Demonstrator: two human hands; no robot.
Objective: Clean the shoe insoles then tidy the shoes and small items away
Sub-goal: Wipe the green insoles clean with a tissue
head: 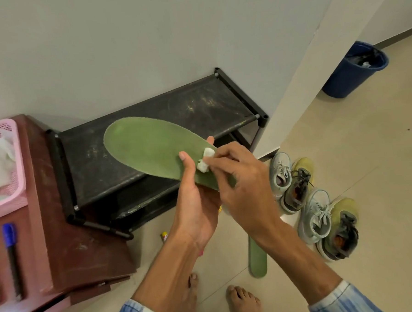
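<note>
Green insole [147, 154] clamped in left hand [195, 204]; right hand [239, 175] fingers [226, 152] pinch white wad [205, 161] onto it.

From my remote seat, the heel end of the green insole [147, 149] was hidden behind the right hand [239, 175], whose fingers covered most of the white wad [206, 159]. The right forearm cut across the second insole [257, 260] on the floor. A small yellow-and-red item [164, 236] peeked out beside the wrist of the left hand [195, 204]; I couldn't identify it. The pink basket [20, 170] ran off the left edge.

home entryway, tiled floor [368, 171], shoe rack [151, 125], sneakers [317, 209], bin [348, 76]
</note>
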